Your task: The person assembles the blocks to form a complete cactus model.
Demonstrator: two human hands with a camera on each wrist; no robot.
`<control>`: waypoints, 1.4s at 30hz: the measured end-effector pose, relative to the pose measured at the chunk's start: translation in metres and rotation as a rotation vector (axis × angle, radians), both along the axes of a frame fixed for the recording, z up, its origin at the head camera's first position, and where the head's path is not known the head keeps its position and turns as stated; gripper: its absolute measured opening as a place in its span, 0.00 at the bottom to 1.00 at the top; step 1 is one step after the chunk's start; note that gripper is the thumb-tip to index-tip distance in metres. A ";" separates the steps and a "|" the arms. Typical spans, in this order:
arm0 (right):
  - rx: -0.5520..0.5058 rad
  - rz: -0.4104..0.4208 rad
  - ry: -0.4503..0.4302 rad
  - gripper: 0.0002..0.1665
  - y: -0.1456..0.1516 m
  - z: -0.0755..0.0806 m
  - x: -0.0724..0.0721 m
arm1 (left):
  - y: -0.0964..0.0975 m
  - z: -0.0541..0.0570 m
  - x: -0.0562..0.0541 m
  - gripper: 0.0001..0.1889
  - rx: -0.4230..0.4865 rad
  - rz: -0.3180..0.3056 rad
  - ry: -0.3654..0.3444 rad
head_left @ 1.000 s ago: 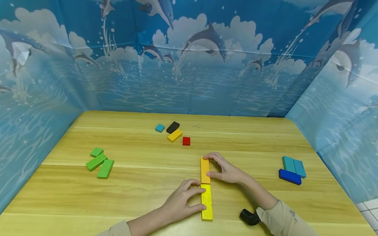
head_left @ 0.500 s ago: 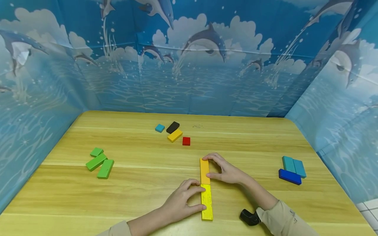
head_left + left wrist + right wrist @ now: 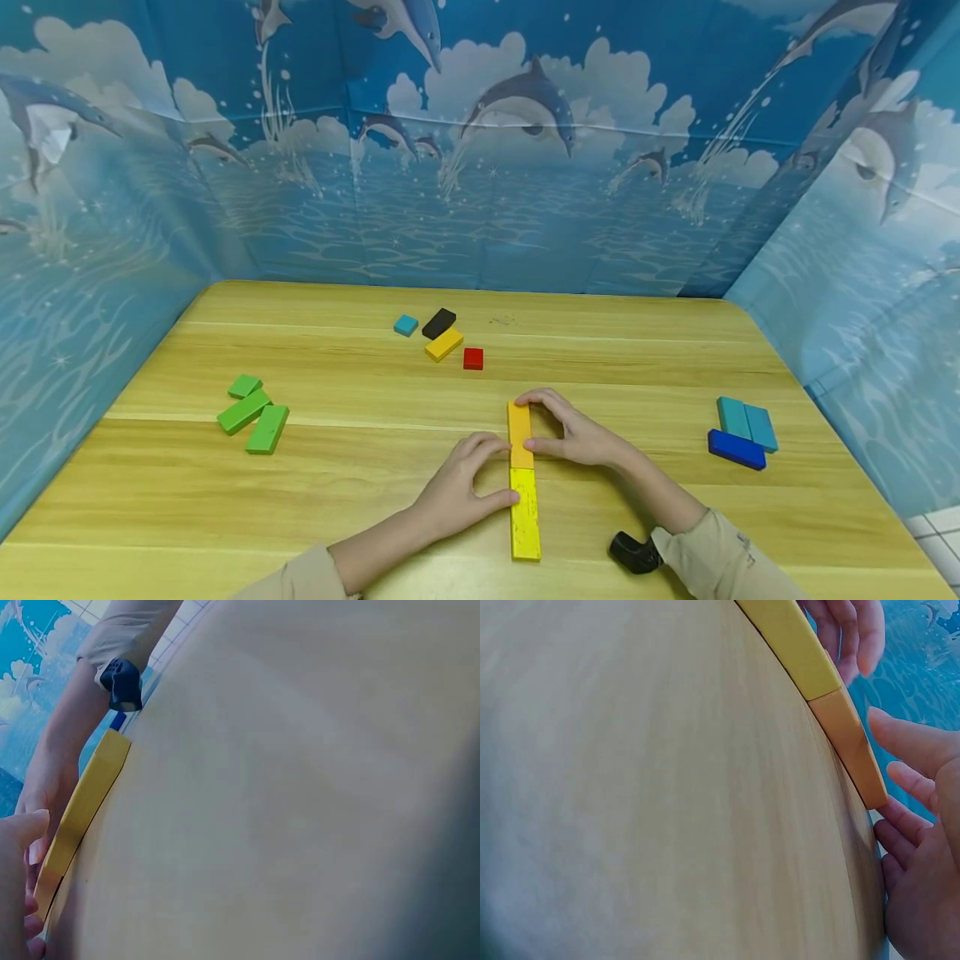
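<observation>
An orange block (image 3: pixel 520 433) and a yellow block (image 3: pixel 525 517) lie end to end in one line on the wooden table, their short ends touching. My right hand (image 3: pixel 581 435) holds the orange block, a finger at its far end and the thumb by its right edge. My left hand (image 3: pixel 459 492) is on the left of the line. Its fingers reach the orange block's left side near the joint, while its thumb is at the yellow block. In the right wrist view a right fingertip touches the end of the orange block (image 3: pixel 849 742).
Three green blocks (image 3: pixel 267 429) lie at the left. Farther back are a small blue block (image 3: pixel 406 325), a black one (image 3: pixel 439 323), a yellow-orange one (image 3: pixel 444 344) and a red one (image 3: pixel 473 358). Two teal blocks (image 3: pixel 734 417) and a dark blue one (image 3: pixel 737 449) lie right.
The orange block has slid slightly nearer, closing a thin gap with the yellow block. My left fingers have moved farther forward, from the yellow block to the orange one. My right hand barely moved.
</observation>
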State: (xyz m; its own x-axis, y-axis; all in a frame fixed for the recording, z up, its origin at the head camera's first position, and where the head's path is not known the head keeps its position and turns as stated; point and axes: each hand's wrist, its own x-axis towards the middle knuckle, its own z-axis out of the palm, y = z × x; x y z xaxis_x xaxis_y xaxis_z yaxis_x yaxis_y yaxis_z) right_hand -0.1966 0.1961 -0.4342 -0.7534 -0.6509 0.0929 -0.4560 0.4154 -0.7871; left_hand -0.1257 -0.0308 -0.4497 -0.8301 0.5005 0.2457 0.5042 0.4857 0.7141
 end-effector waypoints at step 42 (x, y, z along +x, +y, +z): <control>-0.077 -0.106 -0.044 0.29 -0.016 0.019 -0.070 | 0.005 -0.007 -0.010 0.29 -0.166 0.036 0.112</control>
